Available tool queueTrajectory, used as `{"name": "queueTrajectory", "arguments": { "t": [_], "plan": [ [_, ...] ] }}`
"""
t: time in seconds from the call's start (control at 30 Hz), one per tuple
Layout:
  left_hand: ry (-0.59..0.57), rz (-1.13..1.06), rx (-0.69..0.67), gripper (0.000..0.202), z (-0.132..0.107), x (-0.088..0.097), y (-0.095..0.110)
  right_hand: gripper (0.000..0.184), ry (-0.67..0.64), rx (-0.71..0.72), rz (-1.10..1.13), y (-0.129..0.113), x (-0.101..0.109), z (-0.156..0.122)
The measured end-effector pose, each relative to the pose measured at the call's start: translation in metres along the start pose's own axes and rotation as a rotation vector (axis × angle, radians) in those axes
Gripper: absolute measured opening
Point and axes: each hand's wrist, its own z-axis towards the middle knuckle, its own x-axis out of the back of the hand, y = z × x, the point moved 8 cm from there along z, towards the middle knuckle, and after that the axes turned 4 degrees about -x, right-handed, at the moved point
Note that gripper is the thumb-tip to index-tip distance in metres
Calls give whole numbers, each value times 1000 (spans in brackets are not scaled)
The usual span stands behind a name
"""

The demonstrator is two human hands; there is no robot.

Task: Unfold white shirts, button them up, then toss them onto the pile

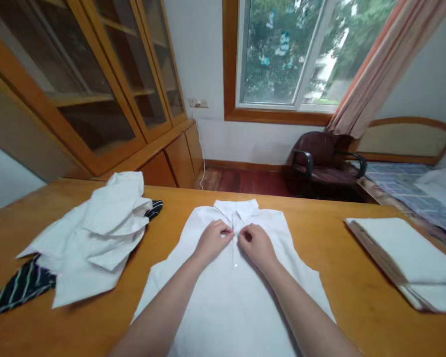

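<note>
A white collared shirt (223,307) lies front side up on the wooden table, its collar (247,208) pointing away from me. Both hands meet at its front placket, a little below the collar. My left hand (213,240) pinches the placket edge between thumb and fingertips. Close beside it, my right hand (258,243) pinches the other side of the placket, fingers curled. Whatever button sits between the fingertips is too small to make out. Lower on the placket a small pale button (235,266) shows. My forearms cover parts of the shirt's sides.
Crumpled white cloth (100,228) lies on the left of the table (319,238), with dark striped fabric (26,282) under it. A folded white stack (412,248) is at the right. Beyond the table's far edge stand a glass-door cabinet (96,74), an armchair (319,156) and a bed (397,178).
</note>
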Motion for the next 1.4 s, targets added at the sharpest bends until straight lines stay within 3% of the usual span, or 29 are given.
{"name": "queueTrajectory", "arguments": {
  "t": [0.97,1.17,1.4],
  "plan": [
    [13,-6,-7,8,1,2,3,3,20,-9,62,5,0,1],
    [28,-35,-10,8,1,4,6,41,-24,70,56,0,-2,-1],
    [13,-6,-29,11,0,4,10,30,-67,63,-83,-2,-5,-1]
  ]
}}
